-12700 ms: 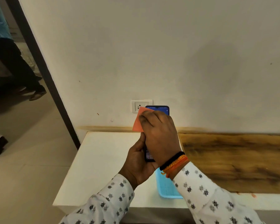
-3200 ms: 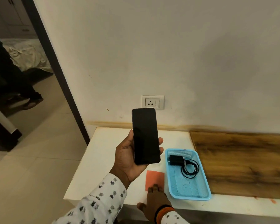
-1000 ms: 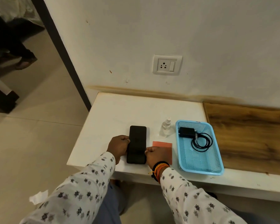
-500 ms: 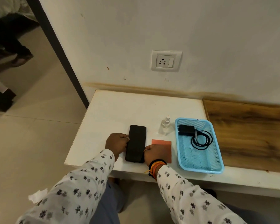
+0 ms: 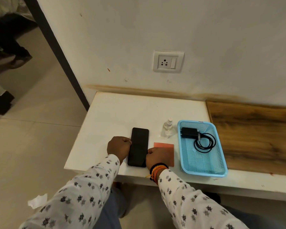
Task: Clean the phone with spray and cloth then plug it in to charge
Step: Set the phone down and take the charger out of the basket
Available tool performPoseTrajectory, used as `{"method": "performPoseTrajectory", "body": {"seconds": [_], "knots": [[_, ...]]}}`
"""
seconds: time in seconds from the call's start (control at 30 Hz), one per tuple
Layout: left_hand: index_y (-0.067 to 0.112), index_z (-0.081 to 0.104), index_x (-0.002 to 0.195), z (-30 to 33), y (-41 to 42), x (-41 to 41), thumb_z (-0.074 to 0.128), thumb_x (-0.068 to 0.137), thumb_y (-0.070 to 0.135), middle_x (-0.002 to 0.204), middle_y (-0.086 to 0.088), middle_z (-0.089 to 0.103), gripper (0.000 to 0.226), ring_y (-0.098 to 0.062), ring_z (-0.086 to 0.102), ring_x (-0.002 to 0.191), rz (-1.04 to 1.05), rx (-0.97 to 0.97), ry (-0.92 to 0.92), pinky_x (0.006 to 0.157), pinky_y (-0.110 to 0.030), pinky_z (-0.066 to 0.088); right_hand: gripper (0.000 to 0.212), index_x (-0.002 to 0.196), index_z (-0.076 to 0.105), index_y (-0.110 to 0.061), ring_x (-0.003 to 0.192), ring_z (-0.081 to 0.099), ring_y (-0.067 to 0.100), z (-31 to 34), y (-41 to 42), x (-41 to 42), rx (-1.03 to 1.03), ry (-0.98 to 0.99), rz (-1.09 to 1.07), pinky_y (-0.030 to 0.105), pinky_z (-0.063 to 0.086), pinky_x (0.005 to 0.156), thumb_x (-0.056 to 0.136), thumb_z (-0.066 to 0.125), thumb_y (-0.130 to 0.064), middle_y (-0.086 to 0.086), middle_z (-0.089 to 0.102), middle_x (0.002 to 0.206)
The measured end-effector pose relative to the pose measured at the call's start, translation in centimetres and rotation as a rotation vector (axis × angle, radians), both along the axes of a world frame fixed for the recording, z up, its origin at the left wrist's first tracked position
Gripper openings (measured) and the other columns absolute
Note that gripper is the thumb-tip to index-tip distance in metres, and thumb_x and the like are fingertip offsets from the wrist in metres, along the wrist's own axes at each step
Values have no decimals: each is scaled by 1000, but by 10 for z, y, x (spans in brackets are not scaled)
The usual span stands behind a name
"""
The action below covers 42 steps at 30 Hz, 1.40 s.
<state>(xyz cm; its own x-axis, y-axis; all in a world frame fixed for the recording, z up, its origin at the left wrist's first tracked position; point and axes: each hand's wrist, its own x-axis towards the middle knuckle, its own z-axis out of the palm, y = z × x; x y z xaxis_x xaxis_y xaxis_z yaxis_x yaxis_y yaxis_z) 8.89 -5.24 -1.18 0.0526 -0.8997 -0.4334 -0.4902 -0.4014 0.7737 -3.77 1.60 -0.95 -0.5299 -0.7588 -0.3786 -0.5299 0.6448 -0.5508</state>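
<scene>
- Lying flat and screen-up near the front edge of the white counter (image 5: 122, 113), the black phone (image 5: 138, 147) has its dark screen blank.
- The left hand (image 5: 119, 147) is curled loosely against the phone's left long edge, fingertips touching it.
- The right hand (image 5: 157, 157) is curled the same way against the right edge; whether either hand truly pinches the phone I cannot tell.
- An orange cloth (image 5: 168, 150) lies flat just right of the phone, partly under the right hand.
- A small clear spray bottle (image 5: 167, 128) stands upright behind the cloth.
- Right of these sits a light blue basket (image 5: 205, 169) holding a black charger (image 5: 189, 133) and its coiled cable (image 5: 205, 142).
- A wall socket (image 5: 168, 61) sits above the counter.
</scene>
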Motion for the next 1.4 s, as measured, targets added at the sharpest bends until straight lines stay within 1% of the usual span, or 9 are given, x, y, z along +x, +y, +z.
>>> {"method": "performPoseTrajectory", "body": {"seconds": [0.2,0.47,0.6,0.7,0.87,1.0,1.1,1.27,1.4], "knots": [[19,81,96,9,3,-7,62,90,20,105,-6,77,20,-31,67,101,-100,-89,-288,86,-32,53,24,106,72,-15,94,61,20,-1,2,2,-31,-36,-42,24,48,82,88,57,-11,5,68,106],[16,81,92,9,4,1,62,88,18,95,-11,77,20,-34,70,93,-101,-54,-206,87,-41,58,21,102,70,-12,89,59,18,4,5,-1,-9,-54,107,18,40,73,87,55,-12,4,67,99],[15,75,81,13,12,-7,57,91,23,85,-5,74,22,-25,66,80,-97,-135,-281,72,-32,51,14,86,70,-9,83,62,21,17,17,-13,-137,-96,165,10,42,61,85,56,-11,6,67,83],[23,71,85,25,25,-25,58,92,28,82,7,68,16,-13,56,72,-115,-302,-283,65,-24,38,21,94,76,-21,86,65,8,35,28,-40,-306,-153,74,19,50,83,83,59,-14,-7,73,90],[22,72,75,55,51,-78,61,86,31,61,12,64,18,-3,59,59,-352,-407,-169,58,-21,44,16,92,74,-17,79,69,21,59,35,-115,-416,-143,-135,42,58,79,85,61,-11,-1,73,86],[18,72,74,71,65,-121,60,84,29,62,1,71,19,-20,68,59,-442,-305,-19,63,-31,56,20,96,72,-22,92,65,18,69,41,-169,-236,110,-95,22,47,78,84,58,-13,-2,73,99],[14,71,72,72,69,-151,60,82,20,65,-8,72,16,-18,67,52,-409,-102,193,58,-34,58,27,109,69,-18,104,62,23,71,44,-192,-88,195,-40,29,50,87,85,59,-14,3,68,113],[17,66,70,64,69,-195,59,81,3,73,-18,68,19,-26,62,64,-394,56,257,67,-41,55,30,115,63,-17,106,59,26,68,42,-209,-49,337,104,34,50,88,87,54,-12,7,57,122],[15,57,62,45,62,-222,53,85,-10,60,-7,53,34,-20,47,56,-319,257,353,59,-33,39,39,128,55,-16,111,57,26,58,34,-219,-7,385,285,37,49,92,89,55,-12,6,51,131]]}}
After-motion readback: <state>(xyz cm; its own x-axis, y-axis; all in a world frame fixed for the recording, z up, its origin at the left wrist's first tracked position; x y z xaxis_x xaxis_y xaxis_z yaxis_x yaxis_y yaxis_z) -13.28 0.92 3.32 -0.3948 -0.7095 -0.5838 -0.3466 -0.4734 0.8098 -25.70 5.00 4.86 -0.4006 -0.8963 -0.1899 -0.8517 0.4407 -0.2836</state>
